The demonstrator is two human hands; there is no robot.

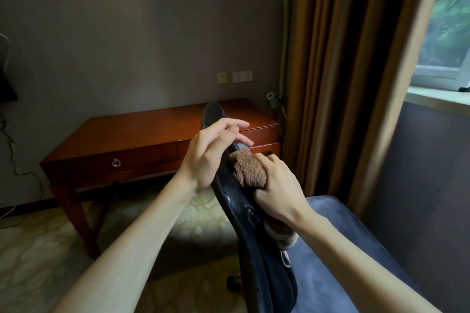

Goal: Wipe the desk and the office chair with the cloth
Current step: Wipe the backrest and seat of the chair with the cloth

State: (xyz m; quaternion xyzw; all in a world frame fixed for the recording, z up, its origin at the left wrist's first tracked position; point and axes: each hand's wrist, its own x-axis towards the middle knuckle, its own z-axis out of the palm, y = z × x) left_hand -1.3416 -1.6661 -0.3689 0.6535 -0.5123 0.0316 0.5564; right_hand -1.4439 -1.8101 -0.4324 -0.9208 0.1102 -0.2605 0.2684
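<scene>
**Cloth against the chair back**

The office chair [244,213] stands just in front of me, its back seen nearly edge-on: a thin, dark, glossy shell, curved and a little creased. Its long axis runs from the near foreground up and away, with the rounded top pointing toward the counter [142,134] and the wall. The seat [343,249] to the right is blue, with a soft, matte nap.

The right hand [277,190] has its grip closed round the cloth [250,169], a brown, fuzzy terry wad bunched into a blunt lump. It presses that lump on the inner face of the chair back, about halfway up. A tail of the fabric hangs out under the wrist.

The left hand [211,150] lies against the outer face of the back, its grip loose, with fingers straight and spread past the edge.

The counter is reddish, polished wood, long and low, set along the wall with a metal ring pull [116,162] on its drawer. Heavy tan curtains [330,58] hang in folds to the right. The carpet [50,249] is pale and patterned.
</scene>
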